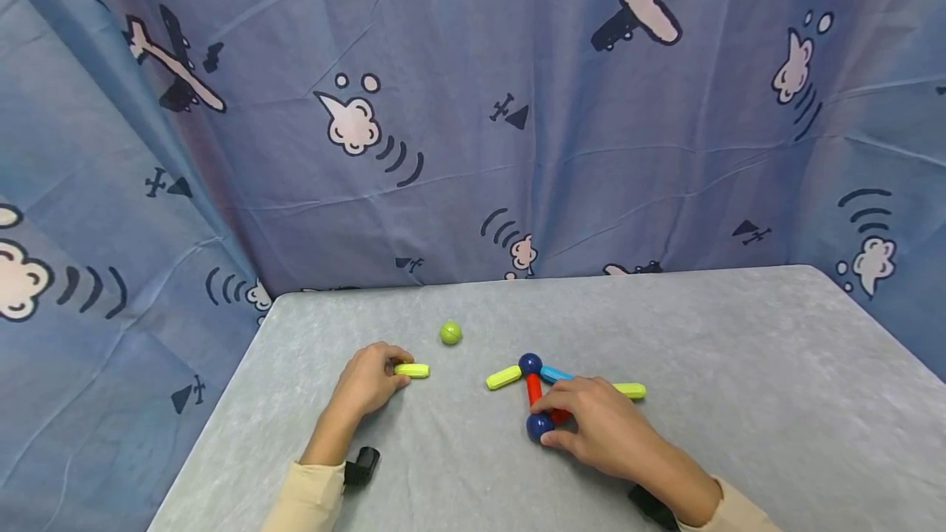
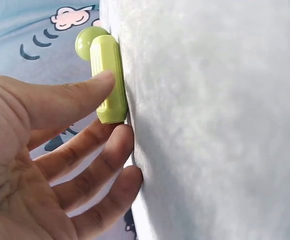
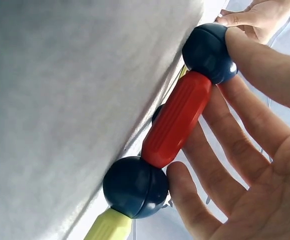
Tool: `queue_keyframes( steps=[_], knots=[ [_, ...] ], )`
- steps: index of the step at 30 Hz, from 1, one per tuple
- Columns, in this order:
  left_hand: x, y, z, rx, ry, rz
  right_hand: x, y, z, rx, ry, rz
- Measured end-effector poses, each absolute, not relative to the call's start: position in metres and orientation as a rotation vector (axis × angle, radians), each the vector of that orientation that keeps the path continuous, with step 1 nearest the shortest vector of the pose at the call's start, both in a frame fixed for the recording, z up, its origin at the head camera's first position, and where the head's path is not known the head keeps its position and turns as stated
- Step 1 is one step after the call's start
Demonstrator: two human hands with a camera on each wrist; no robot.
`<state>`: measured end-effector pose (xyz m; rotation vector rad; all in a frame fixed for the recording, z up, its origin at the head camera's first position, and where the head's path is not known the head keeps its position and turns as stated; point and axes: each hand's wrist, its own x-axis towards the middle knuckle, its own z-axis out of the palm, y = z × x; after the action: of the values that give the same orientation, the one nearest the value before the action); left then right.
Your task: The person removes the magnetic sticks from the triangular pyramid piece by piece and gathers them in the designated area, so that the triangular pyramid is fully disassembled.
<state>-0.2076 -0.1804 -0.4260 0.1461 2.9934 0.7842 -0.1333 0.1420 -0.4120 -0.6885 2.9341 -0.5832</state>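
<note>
My left hand (image 1: 367, 380) pinches a yellow-green ribbed rod (image 1: 414, 370) low over the table; its thumb lies along the rod (image 2: 108, 57) in the left wrist view. My right hand (image 1: 608, 427) grips a dark blue ball (image 1: 539, 427) between thumb and fingers. That ball is one corner of a joined frame. A red rod (image 1: 534, 391) links it to a farther dark blue ball (image 1: 530, 364), which also bears a yellow-green rod (image 1: 504, 377) and a light blue rod (image 1: 556, 374). Another red rod (image 3: 177, 120) runs rightward to a third blue ball (image 3: 136, 187), hidden by my hand in the head view.
A lime green ball (image 1: 450, 332) lies alone beyond my left hand. Past my right hand another yellow-green rod (image 1: 631, 390) sticks out. A grey cloth covers the table (image 1: 739, 335), and a blue curtain (image 1: 458, 154) with printed planes hangs behind it.
</note>
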Motion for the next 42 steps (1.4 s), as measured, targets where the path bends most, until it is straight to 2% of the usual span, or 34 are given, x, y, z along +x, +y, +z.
queue_keyframes(
  steps=[5, 13, 23, 35, 42],
  knots=[
    [-0.199, -0.171, -0.419, 0.281, 3.107, 0.723, -0.133, 0.142, -0.412, -0.690, 2.927, -0.582],
    [-0.197, -0.136, -0.411, 0.643, 3.212, 0.642, -0.132, 0.142, -0.413, -0.700, 2.936, -0.581],
    [-0.207, -0.095, -0.426, 1.082, 3.081, 0.490, -0.132, 0.140, -0.414, -0.690, 2.934, -0.569],
    [-0.200, -0.082, -0.445, 1.013, 3.077, 0.534, -0.133, 0.141, -0.412, -0.689, 2.946, -0.547],
    [-0.199, -0.082, -0.447, 0.972, 3.083, 0.542, -0.139, 0.145, -0.409, -0.815, 2.936, -0.632]
  ],
)
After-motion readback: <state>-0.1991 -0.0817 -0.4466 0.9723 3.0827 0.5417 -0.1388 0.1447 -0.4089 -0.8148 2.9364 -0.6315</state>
